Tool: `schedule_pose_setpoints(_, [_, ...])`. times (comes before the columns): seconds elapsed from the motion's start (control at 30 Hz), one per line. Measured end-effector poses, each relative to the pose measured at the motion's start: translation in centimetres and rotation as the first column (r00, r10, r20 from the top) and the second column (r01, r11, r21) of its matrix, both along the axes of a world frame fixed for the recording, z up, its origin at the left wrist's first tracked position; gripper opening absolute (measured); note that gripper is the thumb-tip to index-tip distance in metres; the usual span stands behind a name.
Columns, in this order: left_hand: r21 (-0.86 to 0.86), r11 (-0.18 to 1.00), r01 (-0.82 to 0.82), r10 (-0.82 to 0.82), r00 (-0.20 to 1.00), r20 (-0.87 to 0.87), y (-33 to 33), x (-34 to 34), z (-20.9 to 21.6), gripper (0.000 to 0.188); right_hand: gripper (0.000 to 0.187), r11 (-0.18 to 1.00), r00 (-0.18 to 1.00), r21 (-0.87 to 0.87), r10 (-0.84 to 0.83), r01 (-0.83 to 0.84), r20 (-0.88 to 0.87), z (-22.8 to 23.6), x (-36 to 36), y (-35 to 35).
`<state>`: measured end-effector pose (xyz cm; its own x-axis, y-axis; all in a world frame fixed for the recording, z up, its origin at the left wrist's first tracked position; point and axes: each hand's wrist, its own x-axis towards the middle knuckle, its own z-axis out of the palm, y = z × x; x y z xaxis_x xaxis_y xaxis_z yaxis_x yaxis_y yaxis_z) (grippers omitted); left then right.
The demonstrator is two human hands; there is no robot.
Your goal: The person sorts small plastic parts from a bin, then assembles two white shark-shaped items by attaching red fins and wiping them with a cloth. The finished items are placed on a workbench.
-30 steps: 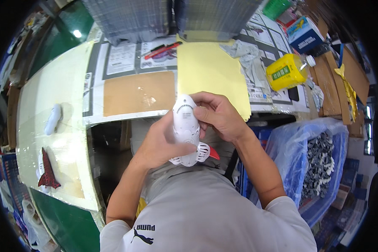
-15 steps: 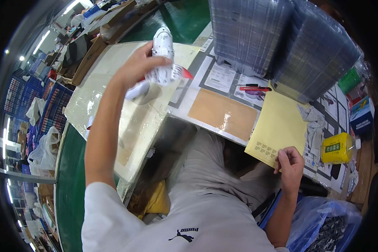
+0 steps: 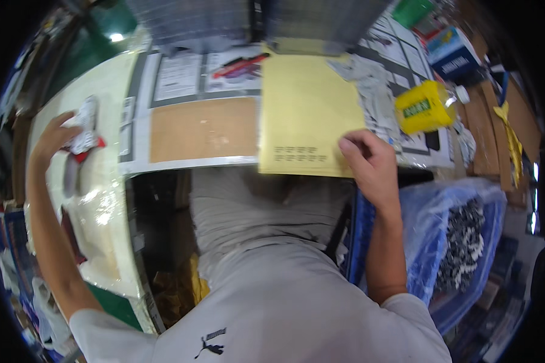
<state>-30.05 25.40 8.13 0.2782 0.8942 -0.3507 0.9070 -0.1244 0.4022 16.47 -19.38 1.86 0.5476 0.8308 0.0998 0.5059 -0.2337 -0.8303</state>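
Observation:
At the left, my left hand (image 3: 56, 134) has its fingers around a white plastic device (image 3: 86, 124) with a red part at its lower end, over the cream side table (image 3: 106, 242). The device is blurred, so its exact kind does not show. My right hand (image 3: 374, 166) is at the lower right corner of a yellow sheet (image 3: 312, 115) with rows of small dark labels. Its thumb and curled fingers come together there; whatever lies between them is too small to make out. Under the sheet is the worktable, with a tan patch (image 3: 204, 130) beside it.
Stacks of clear plastic trays (image 3: 194, 24) stand at the back. A red cutter (image 3: 241, 65) lies before them. To the right are a crumpled cloth (image 3: 374, 91), a yellow bottle (image 3: 427, 107) and a blue box (image 3: 454, 54). A blue-lined bin (image 3: 415, 233) holds dark and light pieces.
The view has swung to the right. My left hand keeps the white device and is now lower over the side table. My right hand stays by the sheet's lower right corner.

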Motion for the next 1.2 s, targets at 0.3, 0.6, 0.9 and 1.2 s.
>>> schedule_pose_setpoints(0.3, [0.467,0.881,0.073,-0.057,0.997,-0.048,-7.8,-18.9,-1.3,0.064,0.014,0.969,0.937,-0.169,0.219,-0.178,0.272,0.6,-0.8,1.9])
schedule_pose_setpoints(0.6, [0.026,0.931,-0.364,0.364,0.918,-0.158,-14.7,-28.2,-1.4,0.076,0.014,0.974,0.885,-0.203,0.178,-0.097,0.431,0.5,-3.2,2.3])
schedule_pose_setpoints(0.9, [-0.028,0.895,-0.446,0.440,0.891,-0.116,-15.2,-24.0,-1.0,0.063,0.010,0.988,0.880,-0.140,0.126,-0.068,0.459,0.0,-3.9,2.2])
schedule_pose_setpoints(1.2, [-0.316,0.893,-0.320,0.324,0.945,-0.041,-12.6,-20.3,-1.1,0.032,0.010,0.989,0.877,-0.142,0.110,-0.049,0.468,0.4,-4.2,2.1])
